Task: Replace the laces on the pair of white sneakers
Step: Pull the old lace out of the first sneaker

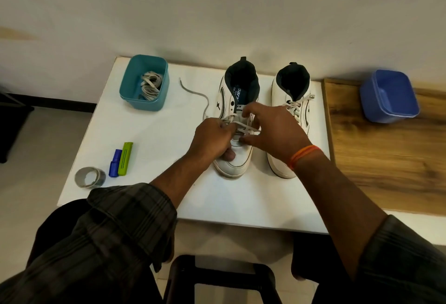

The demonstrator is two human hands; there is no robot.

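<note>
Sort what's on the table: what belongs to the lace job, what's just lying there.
Part of the job:
left sneaker, lace, both hands on it: left hand, right hand
right sneaker
teal tub of laces

Lying about:
tape roll
blue and green tools
blue tub

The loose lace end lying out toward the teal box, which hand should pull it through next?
Left, probably. The left hand already grips the lace where that loose end leaves the left sneaker. The right hand is on the eyelets, farther from the end.
</note>
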